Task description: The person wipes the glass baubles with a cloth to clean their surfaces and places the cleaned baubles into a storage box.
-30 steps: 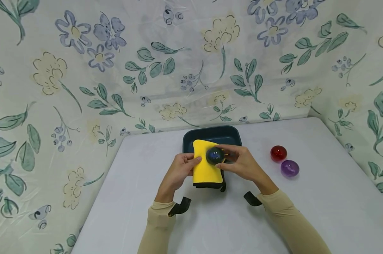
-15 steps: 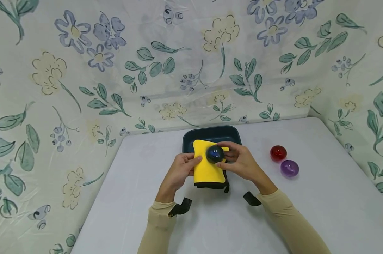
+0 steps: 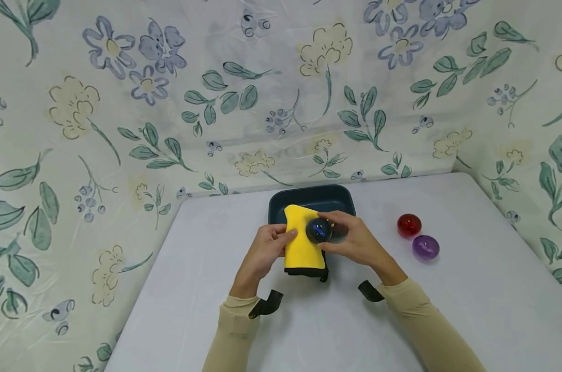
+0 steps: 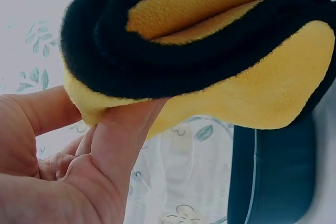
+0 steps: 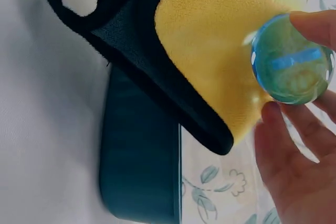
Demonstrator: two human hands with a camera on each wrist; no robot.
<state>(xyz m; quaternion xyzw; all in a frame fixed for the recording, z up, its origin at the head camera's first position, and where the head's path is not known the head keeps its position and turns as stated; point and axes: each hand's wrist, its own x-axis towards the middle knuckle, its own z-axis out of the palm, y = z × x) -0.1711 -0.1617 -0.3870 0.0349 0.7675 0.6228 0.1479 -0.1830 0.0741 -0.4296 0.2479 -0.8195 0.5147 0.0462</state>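
My left hand (image 3: 268, 247) pinches the left side of a folded yellow cloth (image 3: 298, 253) with black edging, held up over the table. In the left wrist view, the folded layers of the cloth (image 4: 252, 90) show above the thumb and fingers. A see-through blue ball (image 3: 319, 230) sits between the thumb and fingers of my right hand (image 3: 355, 240), in front of the cloth. The right wrist view shows the blue ball (image 5: 291, 61) right at the yellow side, with a bright blue streak in it. A black loop of the cloth hangs at its lower right corner.
Behind the cloth, a dark teal tray (image 3: 281, 199) stands near the table's back edge, partly hidden. To the right, a red ball (image 3: 409, 226) and a purple ball (image 3: 425, 247) lie close together on the white table (image 3: 192, 310). A flowered sheet hangs behind.
The blue ball has shifted slightly right and down with my right hand. The cloth's lower right corner swung right, then back left. My left hand keeps nearly the same place.
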